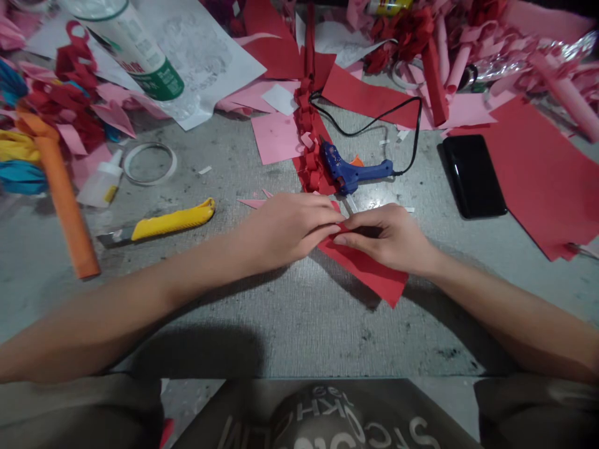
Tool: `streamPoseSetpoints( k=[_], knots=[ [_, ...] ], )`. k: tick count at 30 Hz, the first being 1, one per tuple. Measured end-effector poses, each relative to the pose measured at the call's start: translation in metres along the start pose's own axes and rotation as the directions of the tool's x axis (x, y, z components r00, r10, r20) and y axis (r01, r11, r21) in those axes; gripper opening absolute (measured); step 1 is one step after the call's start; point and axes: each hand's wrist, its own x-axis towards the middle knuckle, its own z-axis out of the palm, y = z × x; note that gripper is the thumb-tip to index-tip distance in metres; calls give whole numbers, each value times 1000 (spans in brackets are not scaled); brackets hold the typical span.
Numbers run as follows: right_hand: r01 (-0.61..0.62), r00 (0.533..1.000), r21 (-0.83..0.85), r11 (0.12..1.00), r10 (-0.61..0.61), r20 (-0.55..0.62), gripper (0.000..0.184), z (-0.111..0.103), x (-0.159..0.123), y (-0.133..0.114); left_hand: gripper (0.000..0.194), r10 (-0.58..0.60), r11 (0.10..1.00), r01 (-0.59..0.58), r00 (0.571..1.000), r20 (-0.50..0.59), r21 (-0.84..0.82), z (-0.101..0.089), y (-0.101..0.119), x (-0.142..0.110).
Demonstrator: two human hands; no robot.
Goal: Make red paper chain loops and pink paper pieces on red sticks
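A strip of red paper [369, 268] slants across the middle of the table, its near end sticking out toward me at the lower right. My left hand [299, 224] lies over its far part with the fingertips pressed on it. Thumb and forefinger of my right hand [386, 234] pinch the strip's edge close beside the left fingertips. Part of the strip is hidden under both hands. Just beyond them rests a blue glue gun [358, 174] with a clear glue stick at its back. A red paper chain [311, 149] runs away from me behind the left hand.
On the left lie a yellow utility knife [173, 221], a tape ring [150, 164], a small glue bottle [102, 181] and an orange paper roll [65, 206]. A plastic bottle [135, 50] stands behind. A black phone [472, 176] lies by red sheets [552, 174]; a black cord [365, 130] loops behind the glue gun.
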Motion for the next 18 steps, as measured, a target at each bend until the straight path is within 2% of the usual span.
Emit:
streamPoseSetpoints(
  k=[3, 7, 9, 14, 18],
  knots=[
    [-35, 999, 10, 999, 35, 10, 24, 0, 0, -2, 29, 12, 1000, -11, 1000, -18, 19, 0, 0, 0],
    [-69, 996, 46, 997, 71, -45, 25, -1, 2, -2, 30, -84, 996, 84, 992, -93, -8, 0, 1, 0],
    [-80, 996, 60, 995, 82, -43, 28, 0, 3, -2, 31, -106, 994, 105, 990, -90, -5, -1, 1, 1],
    [-74, 997, 71, 995, 76, -28, 28, -1, 3, -2, 36, -92, 993, 94, 995, -36, 67, -1, 0, 2],
    [-75, 997, 90, 993, 77, -21, 29, -1, 2, -2, 29, -44, 999, 46, 997, -57, 23, 0, -3, 1]
  ],
)
